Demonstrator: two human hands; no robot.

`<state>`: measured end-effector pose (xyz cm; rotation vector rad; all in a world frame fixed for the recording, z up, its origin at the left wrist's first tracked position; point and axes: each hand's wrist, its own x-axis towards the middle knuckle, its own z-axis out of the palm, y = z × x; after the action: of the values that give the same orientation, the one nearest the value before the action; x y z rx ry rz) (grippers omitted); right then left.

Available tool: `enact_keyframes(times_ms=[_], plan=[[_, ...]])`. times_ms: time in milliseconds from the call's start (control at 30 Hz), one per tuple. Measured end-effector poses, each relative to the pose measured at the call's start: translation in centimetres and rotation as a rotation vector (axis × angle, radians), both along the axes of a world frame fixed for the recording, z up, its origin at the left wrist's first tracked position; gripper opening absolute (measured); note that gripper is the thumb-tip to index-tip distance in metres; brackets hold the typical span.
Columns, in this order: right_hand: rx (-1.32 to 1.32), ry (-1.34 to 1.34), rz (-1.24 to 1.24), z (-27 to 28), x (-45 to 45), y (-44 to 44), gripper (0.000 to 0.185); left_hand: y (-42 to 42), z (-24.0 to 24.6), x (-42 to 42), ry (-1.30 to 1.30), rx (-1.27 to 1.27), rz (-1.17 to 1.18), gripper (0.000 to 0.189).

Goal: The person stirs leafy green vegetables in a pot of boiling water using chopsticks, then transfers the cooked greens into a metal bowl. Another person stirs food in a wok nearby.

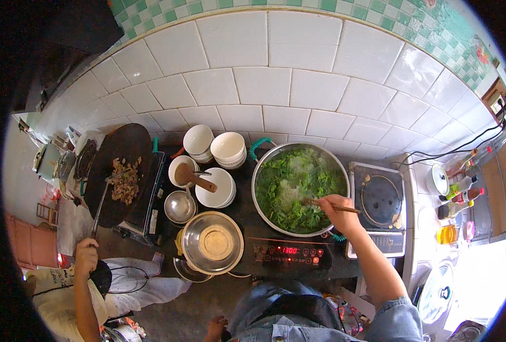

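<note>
My right hand (338,211) grips brown chopsticks (348,209), whose far ends dip into a wide metal pot (259,213). Chopped leafy greens (287,184) fill that pot, with a patch of pale strands or foam among them and steam above. Green coiled wrapping covers the pot's handles (260,142). The pot stands at the back of a black induction cooker with a lit red display (289,250). Low by my side hangs my left hand (217,327), away from the counter; its fingers are only partly visible.
At left, another person's hand (85,256) holds a long-handled utensil in a wok (133,213) of browned crumbled food. Stacked white bowls (228,147), a ladle (180,206) and a steel basin (236,256) stand between. A second cooktop (379,201) and bottles (466,196) are at right.
</note>
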<state>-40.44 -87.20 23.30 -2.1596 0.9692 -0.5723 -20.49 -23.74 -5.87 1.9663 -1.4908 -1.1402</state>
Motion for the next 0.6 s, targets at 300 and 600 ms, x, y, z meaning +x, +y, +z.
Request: enact_keyframes(times_ms=[300, 600], plan=[[0.013, -0.015, 0.26, -0.3, -0.1, 3.4, 0.015, -6.1, 4.0, -0.7, 0.717, 0.498, 1.028, 0.037], [0.236, 0.0, 0.052, 0.9, -3.7, 2.5, 0.016, -7.5, 3.8, -1.3, 0.658, 0.447, 0.984, 0.039]])
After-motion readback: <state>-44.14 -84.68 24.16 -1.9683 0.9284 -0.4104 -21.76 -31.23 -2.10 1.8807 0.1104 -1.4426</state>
